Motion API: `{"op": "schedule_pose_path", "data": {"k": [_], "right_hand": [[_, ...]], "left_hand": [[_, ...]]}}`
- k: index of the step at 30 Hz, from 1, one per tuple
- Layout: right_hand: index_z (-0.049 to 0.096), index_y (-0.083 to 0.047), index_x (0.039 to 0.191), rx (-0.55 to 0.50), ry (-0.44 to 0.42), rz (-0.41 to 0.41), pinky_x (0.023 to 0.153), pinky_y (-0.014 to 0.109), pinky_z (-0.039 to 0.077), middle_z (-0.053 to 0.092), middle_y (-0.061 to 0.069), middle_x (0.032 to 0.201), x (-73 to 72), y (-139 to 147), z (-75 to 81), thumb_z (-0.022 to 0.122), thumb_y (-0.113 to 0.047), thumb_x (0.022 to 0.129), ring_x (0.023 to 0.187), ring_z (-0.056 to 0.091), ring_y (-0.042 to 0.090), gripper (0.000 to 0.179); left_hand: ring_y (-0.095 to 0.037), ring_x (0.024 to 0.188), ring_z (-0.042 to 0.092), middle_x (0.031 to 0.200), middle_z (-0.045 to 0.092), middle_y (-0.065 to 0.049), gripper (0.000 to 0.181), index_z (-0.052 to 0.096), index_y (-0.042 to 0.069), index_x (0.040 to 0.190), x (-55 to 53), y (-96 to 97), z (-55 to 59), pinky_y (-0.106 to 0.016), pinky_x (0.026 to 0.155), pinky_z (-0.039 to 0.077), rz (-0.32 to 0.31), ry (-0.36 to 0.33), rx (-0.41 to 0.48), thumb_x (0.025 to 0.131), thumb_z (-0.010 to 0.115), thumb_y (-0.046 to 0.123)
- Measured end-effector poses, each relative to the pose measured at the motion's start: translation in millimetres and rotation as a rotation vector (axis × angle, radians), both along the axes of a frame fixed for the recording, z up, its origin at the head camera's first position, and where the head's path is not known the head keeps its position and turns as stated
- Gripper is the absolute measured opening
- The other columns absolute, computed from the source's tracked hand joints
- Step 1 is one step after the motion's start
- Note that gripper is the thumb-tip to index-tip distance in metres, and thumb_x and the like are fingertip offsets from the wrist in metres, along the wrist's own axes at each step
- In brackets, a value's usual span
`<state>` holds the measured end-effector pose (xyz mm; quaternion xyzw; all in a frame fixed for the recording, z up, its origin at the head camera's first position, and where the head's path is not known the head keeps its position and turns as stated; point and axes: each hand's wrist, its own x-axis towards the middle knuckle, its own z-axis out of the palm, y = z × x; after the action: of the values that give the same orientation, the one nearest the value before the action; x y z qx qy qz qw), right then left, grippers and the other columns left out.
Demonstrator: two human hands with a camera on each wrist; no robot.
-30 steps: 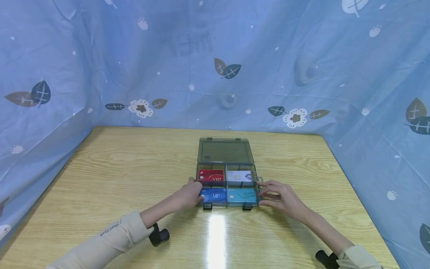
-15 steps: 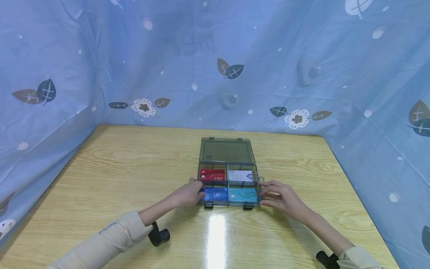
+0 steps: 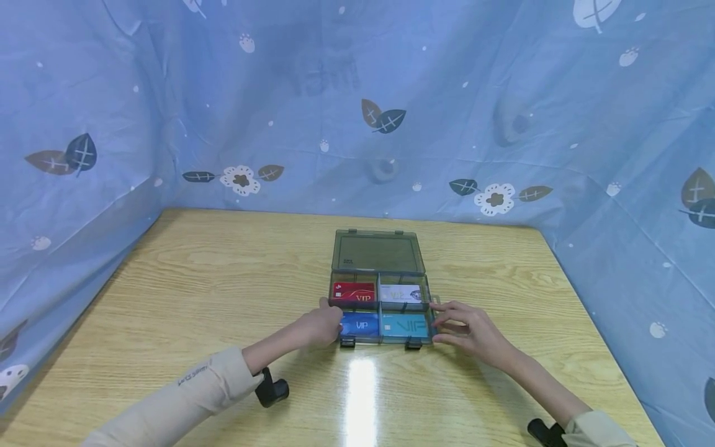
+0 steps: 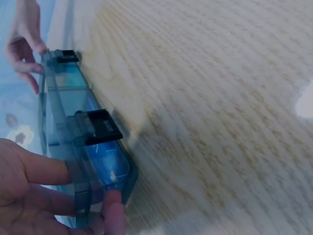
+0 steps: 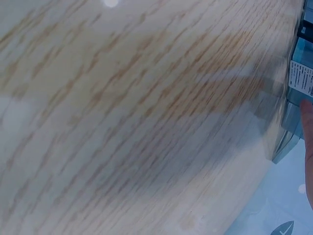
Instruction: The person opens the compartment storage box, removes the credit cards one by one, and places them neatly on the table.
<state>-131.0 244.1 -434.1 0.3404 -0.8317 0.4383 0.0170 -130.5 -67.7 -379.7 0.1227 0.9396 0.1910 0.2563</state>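
Now my left hand has edged inward, fingers pinching the near-left corner of the box, while my right hand spreads its fingers against the right side, so the box, lid toward the desk's far edge, seems steadied.

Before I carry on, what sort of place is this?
Probably a screened-off tabletop workspace: a wood-grain table, patterned blue fabric behind and beside it, and an open divided box between two hands.

Head view, up high, looks forward and down to the surface's far edge; both wrist views, close in, share the box!
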Motion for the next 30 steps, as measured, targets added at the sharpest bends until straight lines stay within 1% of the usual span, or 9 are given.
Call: {"op": "schedule_pose_path", "data": {"k": [8, 13, 15, 17, 19, 21, 25, 28, 30], "right_hand": [[0.07, -0.001, 0.093, -0.005, -0.004, 0.0, 0.075, 0.031, 0.055, 0.061, 0.025, 0.115, 0.1, -1, 0.7, 0.077, -0.003, 0.077, 0.1, 0.061, 0.041, 0.017], [0.07, 0.0, 0.093, -0.007, 0.001, 0.004, 0.076, 0.031, 0.055, 0.061, 0.025, 0.115, 0.4, 0, -0.8, 0.078, -0.001, 0.076, 0.101, 0.061, 0.04, 0.019], [0.069, 0.0, 0.093, -0.013, -0.005, 0.006, 0.076, 0.031, 0.055, 0.061, 0.025, 0.115, 0.5, 1, -1.1, 0.078, -0.001, 0.075, 0.101, 0.061, 0.04, 0.02], [0.069, 0.0, 0.093, -0.017, -0.013, 0.008, 0.076, 0.031, 0.055, 0.06, 0.025, 0.115, 0.7, 1, -1.6, 0.078, -0.001, 0.076, 0.102, 0.061, 0.041, 0.019], [0.069, 0.0, 0.094, -0.019, -0.016, 0.008, 0.077, 0.032, 0.055, 0.06, 0.024, 0.115, 0.8, 2, -1.8, 0.078, -0.002, 0.076, 0.103, 0.06, 0.041, 0.019], [0.069, 0.0, 0.094, -0.02, -0.02, 0.007, 0.077, 0.032, 0.055, 0.06, 0.023, 0.115, 0.5, 2, -2.1, 0.077, -0.003, 0.077, 0.104, 0.06, 0.04, 0.019], [0.069, -0.001, 0.094, -0.015, -0.02, 0.005, 0.078, 0.032, 0.054, 0.06, 0.023, 0.115, 0.5, 2, -2.0, 0.077, -0.003, 0.077, 0.104, 0.06, 0.04, 0.019], [0.069, 0.0, 0.094, -0.014, -0.025, 0.004, 0.078, 0.031, 0.054, 0.06, 0.023, 0.116, 0.6, 2, -1.8, 0.077, -0.002, 0.076, 0.104, 0.06, 0.04, 0.02], [0.069, 0.0, 0.094, -0.017, -0.027, 0.005, 0.078, 0.031, 0.054, 0.06, 0.023, 0.116, 0.7, 2, -1.9, 0.078, -0.002, 0.076, 0.105, 0.06, 0.04, 0.02]], "left_hand": [[-0.01, 0.045, 0.023, 0.138, 0.028, -0.044, 0.022, 0.049, 0.001, 0.072, 1.7, -3.6, -3.0, -0.022, 0.041, 0.021, 0.014, 0.027, 0.045, 0.091, 0.045, -0.009], [-0.008, 0.047, 0.025, 0.135, 0.025, -0.048, 0.027, 0.041, 0.004, 0.067, 0.4, -7.8, -5.0, -0.021, 0.042, 0.024, 0.032, 0.009, 0.16, 0.087, 0.04, -0.015], [-0.012, 0.053, 0.039, 0.135, 0.024, -0.049, 0.029, 0.04, 0.004, 0.066, 0.9, -10.1, -6.4, -0.023, 0.047, 0.037, 0.025, 0.021, 0.21, 0.088, 0.04, -0.014], [-0.027, 0.081, 0.057, 0.134, 0.025, -0.049, 0.029, 0.042, 0.002, 0.065, 2.1, -12.2, -7.2, -0.033, 0.068, 0.051, 0.012, 0.042, 0.253, 0.09, 0.042, -0.013], [-0.042, 0.121, 0.044, 0.132, 0.034, -0.046, 0.03, 0.044, 0.001, 0.065, 3.4, -14.2, -7.3, -0.048, 0.097, 0.044, 0.006, 0.057, 0.285, 0.093, 0.046, -0.009], [-0.047, 0.139, 0.012, 0.122, 0.048, -0.04, 0.03, 0.046, -0.001, 0.064, 4.7, -15.8, -6.3, -0.056, 0.111, 0.021, 0.004, 0.075, 0.31, 0.094, 0.05, -0.005], [-0.045, 0.141, 0.01, 0.126, 0.049, -0.035, 0.022, 0.054, -0.005, 0.072, 7.8, -16.6, -1.5, -0.058, 0.112, 0.016, 0.04, 0.095, 0.337, 0.093, 0.057, 0.002], [-0.045, 0.14, 0.012, 0.142, 0.03, -0.035, 0.016, 0.06, -0.011, 0.089, 11.3, -15.9, 1.4, -0.06, 0.109, 0.023, 0.075, 0.127, 0.341, 0.091, 0.063, 0.005], [-0.045, 0.139, 0.015, 0.146, 0.024, -0.034, 0.027, 0.059, -0.015, 0.104, 13.3, -15.3, 1.4, -0.059, 0.107, 0.028, 0.08, 0.163, 0.338, 0.089, 0.066, 0.007]]}}
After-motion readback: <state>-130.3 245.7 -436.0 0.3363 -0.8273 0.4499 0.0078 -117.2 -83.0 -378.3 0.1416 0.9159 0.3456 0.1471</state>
